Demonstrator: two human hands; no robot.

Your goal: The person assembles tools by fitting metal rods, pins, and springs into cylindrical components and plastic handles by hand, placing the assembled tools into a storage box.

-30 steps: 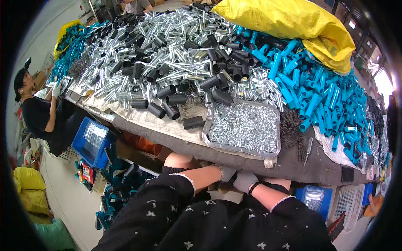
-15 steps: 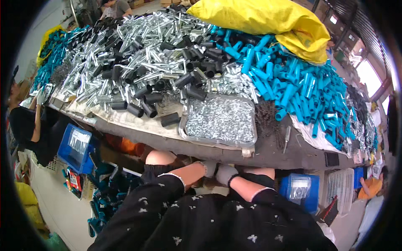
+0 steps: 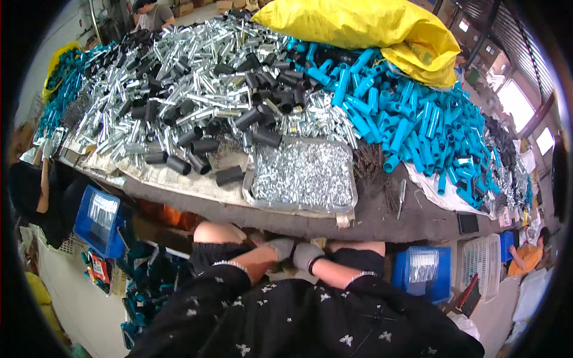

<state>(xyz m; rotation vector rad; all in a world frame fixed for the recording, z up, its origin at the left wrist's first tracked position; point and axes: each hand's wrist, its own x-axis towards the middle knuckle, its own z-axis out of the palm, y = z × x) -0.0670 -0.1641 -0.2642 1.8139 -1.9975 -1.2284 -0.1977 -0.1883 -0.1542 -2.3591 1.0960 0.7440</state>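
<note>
Over to the left of the hands a blue bin (image 3: 91, 238) stands low beyond a heap of teal-and-black tool parts (image 3: 149, 277), which crowds that side. The gloved left hand (image 3: 280, 248) and gloved right hand (image 3: 307, 255) sit together, touching or nearly so, in the tight gap below the table edge (image 3: 286, 223), their fingers too hidden for me to tell whether they clamp anything, and the clear tray (image 3: 301, 207) of small silver hardware lies straight ahead, just past that edge. Rightward and ahead, dark cloth (image 3: 382, 225) leaves more room around a screwdriver (image 3: 401, 196) near teal tubes (image 3: 412, 131), while a second blue bin (image 3: 427, 291) stands right of the hands, below the edge.
</note>
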